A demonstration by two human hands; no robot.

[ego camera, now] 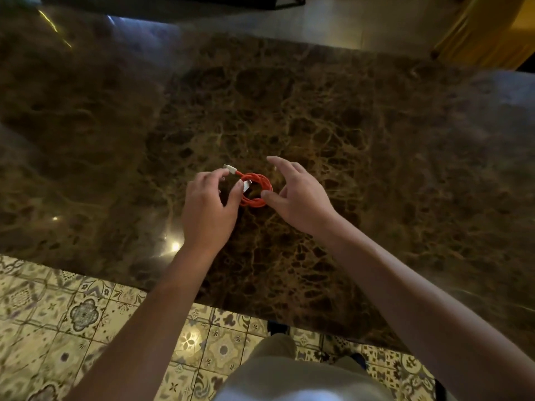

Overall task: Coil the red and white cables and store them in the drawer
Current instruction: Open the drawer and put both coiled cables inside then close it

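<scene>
Coiled cable (256,189) lies on the table (376,169), between both hands.

The left hand (209,203) and right hand (298,195) flank the coiled red cable (257,189) from either side, so the near approach is taken by both forearms. Beyond the coil the marble tabletop (362,134) lies bare (far edge included), and so does the surface outward of each hand, left and right.

Dark veined marble table (347,134), patterned floor tiles (72,314), yellow curtain (486,33)
</scene>
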